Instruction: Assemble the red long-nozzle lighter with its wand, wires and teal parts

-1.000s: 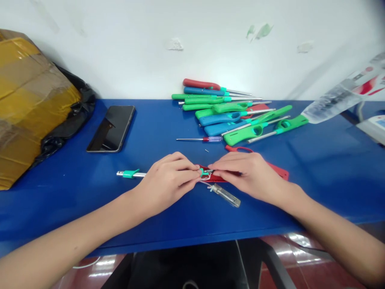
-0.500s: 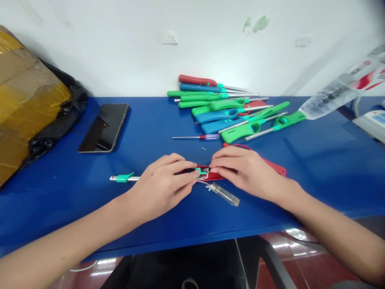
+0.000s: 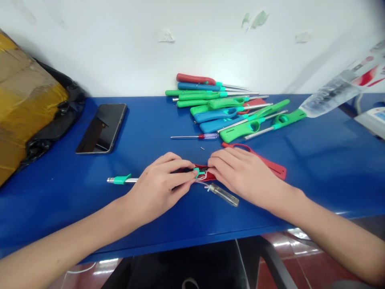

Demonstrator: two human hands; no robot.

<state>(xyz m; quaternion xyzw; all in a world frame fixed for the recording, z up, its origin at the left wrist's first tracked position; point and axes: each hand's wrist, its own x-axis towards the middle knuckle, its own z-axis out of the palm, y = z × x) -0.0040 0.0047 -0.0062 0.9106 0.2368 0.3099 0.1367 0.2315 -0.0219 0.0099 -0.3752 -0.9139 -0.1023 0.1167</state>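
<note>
Left hand [image 3: 158, 188]: fingertips on a small teal plastic clip [image 3: 197, 173] (thin wire looped through it).
Right hand [image 3: 243, 176]: pressing a long red plastic lighter shell [image 3: 272, 163], lower centre of frame.

Phone [image 3: 101, 128] L of lighter pile [image 3: 216, 115]

**My hands meet, fingers pinched together**

My left hand [image 3: 158, 188] and my right hand [image 3: 240, 174] sit palms down, just beside each other, above the middle of the table [image 3: 60, 212]. My left fingers [image 3: 183, 170] curl inward in a pinch; my right fingers [image 3: 218, 162] bend toward them. My bare left forearm [image 3: 66, 237] and right forearm [image 3: 339, 241] angle inward across the table's front edge.
</note>
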